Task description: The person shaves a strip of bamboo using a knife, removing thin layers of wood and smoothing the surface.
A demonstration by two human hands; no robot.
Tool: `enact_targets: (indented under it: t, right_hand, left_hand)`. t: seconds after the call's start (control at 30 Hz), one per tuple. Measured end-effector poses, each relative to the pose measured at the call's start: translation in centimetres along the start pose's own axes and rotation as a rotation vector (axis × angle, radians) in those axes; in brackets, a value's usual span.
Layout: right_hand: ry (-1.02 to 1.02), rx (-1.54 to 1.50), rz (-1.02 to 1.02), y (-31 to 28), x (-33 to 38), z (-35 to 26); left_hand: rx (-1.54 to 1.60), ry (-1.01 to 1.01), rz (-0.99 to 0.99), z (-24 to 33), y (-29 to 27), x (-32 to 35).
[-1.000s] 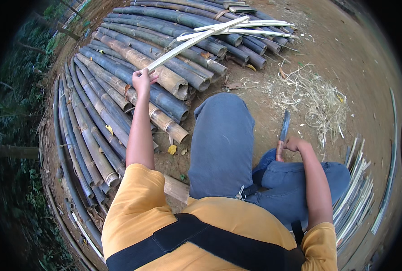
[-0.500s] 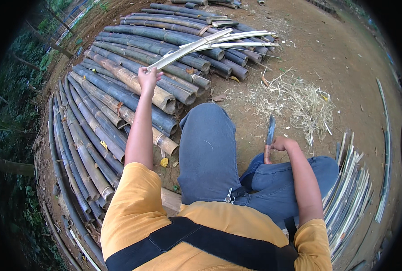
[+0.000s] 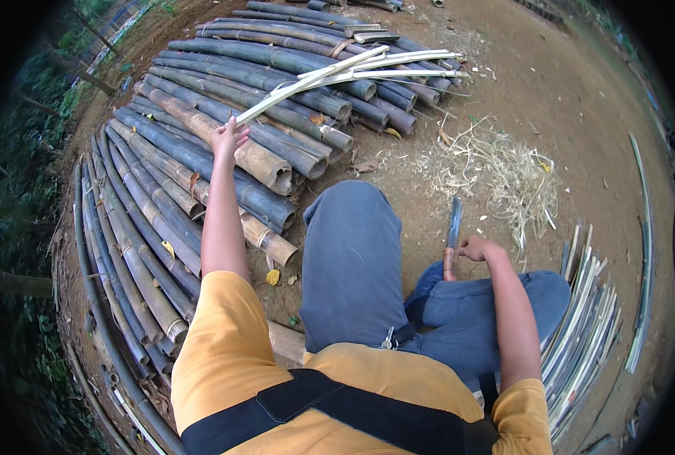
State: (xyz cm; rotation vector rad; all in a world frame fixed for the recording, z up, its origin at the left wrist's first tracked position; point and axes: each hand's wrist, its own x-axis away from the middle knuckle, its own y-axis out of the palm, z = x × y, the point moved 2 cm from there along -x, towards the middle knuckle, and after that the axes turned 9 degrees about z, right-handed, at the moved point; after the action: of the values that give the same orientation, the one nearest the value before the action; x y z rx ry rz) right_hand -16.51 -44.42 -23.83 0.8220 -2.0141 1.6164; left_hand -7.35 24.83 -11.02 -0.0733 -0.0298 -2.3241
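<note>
My left hand (image 3: 229, 139) reaches out over the bamboo pile, its fingers closed at the near end of a pale split bamboo strip (image 3: 295, 87). The strip slants away to the right, its far part across other pale split strips (image 3: 405, 59) lying on the poles. My right hand (image 3: 481, 249) is beside my bent right leg, loosely curled with finger and thumb apart. Just left of it is a knife with a dark blade (image 3: 455, 220) and a brown handle (image 3: 450, 265). The hand does not grip the handle.
Thick bamboo poles (image 3: 223, 57) fan out at the front and left. Pale shavings (image 3: 516, 178) lie on the brown dirt ground ahead. A bundle of thin split strips (image 3: 584, 341) is at my right, with long strips (image 3: 642, 265) farther right. Yellow leaves (image 3: 273, 277) lie nearby.
My left hand has moved slightly left and down, and the strip's near end came with it. The strip now looks narrower, turned on its edge. My right hand has shifted slightly away from the knife handle.
</note>
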Motion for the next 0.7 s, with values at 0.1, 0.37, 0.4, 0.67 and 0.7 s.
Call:
enact_targets:
  t: [0.1,0.37,0.4,0.67,0.7]
  right_hand:
    - [0.019,-0.014,-0.023,-0.2,0.3,-0.2]
    - [0.197,0.207,-0.047,4.1,-3.6,4.0]
    - [0.252,0.178,-0.073,4.9,-3.8,3.9]
    - [0.569,-0.237,0.16,11.6,-3.5,-1.6]
    - [0.555,-0.184,0.164,11.4,-3.3,-3.2]
  left_hand:
    - [-0.01,-0.038,0.032,-2.5,-0.8,0.8]
    - [0.0,-0.02,0.019,-5.2,-1.3,0.2]
    - [-0.059,-0.015,0.032,-5.3,-2.0,1.0]
    - [-0.127,0.054,0.185,-6.7,-4.5,6.5]
    - [-0.165,0.048,0.174,-6.8,-6.6,6.9]
